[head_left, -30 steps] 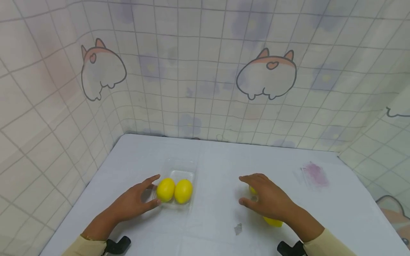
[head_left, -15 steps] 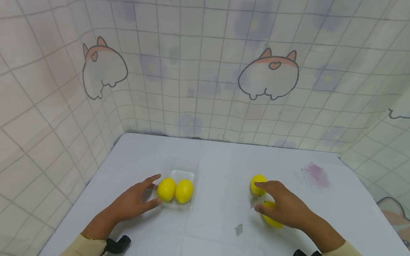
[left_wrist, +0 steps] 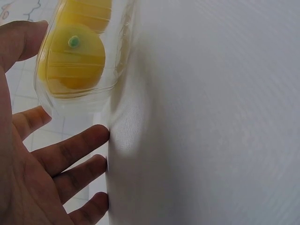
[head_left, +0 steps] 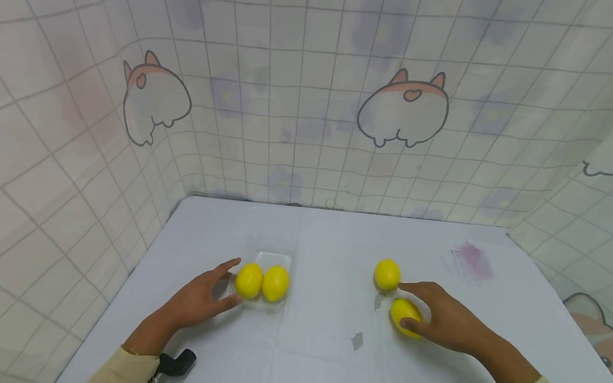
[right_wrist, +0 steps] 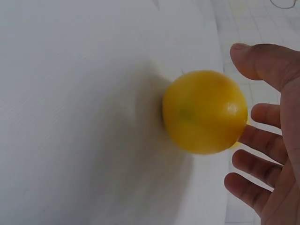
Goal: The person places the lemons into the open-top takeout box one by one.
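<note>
A clear plastic tray point(head_left: 274, 259) stands left of centre on the white table, with two yellow lemons point(head_left: 248, 281) side by side in its near part. My left hand point(head_left: 200, 298) rests at the tray's left side, thumb and forefinger spread along it. In the left wrist view, thumb and forefinger lie by the tray's edge and the other fingers reach toward the table. On the right, one lemon point(head_left: 387, 274) lies behind another lemon point(head_left: 401, 314). My right hand point(head_left: 447, 322) hovers around the nearer lemon's right side, thumb in front of it, fingers loosely extended, without a grip.
Grey worn patches point(head_left: 357, 341) mark the white table point(head_left: 330, 266) at the front, and a pink stain point(head_left: 472, 260) lies at its right rear. A cloth wall with a grid print point(head_left: 306, 106) encloses the back and sides.
My right hand has moved right and toward me, from above the rear lemon to the nearer one, uncovering both lemons. My left hand and the tray have stayed in place.
</note>
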Demonstrator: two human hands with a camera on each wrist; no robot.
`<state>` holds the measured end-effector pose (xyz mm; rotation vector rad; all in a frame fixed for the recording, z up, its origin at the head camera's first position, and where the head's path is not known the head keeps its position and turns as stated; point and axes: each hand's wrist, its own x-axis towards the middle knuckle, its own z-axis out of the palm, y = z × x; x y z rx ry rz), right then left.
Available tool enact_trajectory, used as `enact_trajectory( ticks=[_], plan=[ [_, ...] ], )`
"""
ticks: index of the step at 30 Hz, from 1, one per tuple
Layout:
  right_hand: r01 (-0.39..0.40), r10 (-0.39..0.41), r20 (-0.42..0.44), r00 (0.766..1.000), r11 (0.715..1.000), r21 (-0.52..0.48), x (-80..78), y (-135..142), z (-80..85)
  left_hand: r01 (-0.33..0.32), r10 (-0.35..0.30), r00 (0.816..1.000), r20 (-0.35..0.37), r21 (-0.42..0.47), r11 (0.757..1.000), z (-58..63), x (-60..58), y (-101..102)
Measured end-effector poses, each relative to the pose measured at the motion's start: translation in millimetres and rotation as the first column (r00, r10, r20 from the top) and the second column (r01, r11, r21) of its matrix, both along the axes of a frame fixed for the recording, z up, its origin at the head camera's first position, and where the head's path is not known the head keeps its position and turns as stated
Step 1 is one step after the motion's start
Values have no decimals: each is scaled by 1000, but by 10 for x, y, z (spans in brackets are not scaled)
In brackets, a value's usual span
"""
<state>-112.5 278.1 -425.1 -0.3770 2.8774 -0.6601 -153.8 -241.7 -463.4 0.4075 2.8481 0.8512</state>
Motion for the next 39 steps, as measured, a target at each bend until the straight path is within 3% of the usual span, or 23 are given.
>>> enact_trajectory(
  ticks=[15, 22, 31, 39],
  plan=[
    [-66, 66, 12, 998, 997, -26, 80, 122, -93, -2, 2, 1000, -2, 4, 1000, -14, -6, -3],
    [-32, 33, 53, 998, 999, -15, 86, 128, -103, -2, 2, 1000, 1, 5, 1000, -14, -3, 0],
    [-35, 35, 3, 999, 999, -10, 95, 159, -139, -9, 9, 1000, 10, 8, 1000, 10, 5, 21],
    [21, -21, 16, 1000, 1000, -16, 100, 143, -198, -10, 10, 1000, 16, 14, 1000, 11, 7, 39]
  ],
)
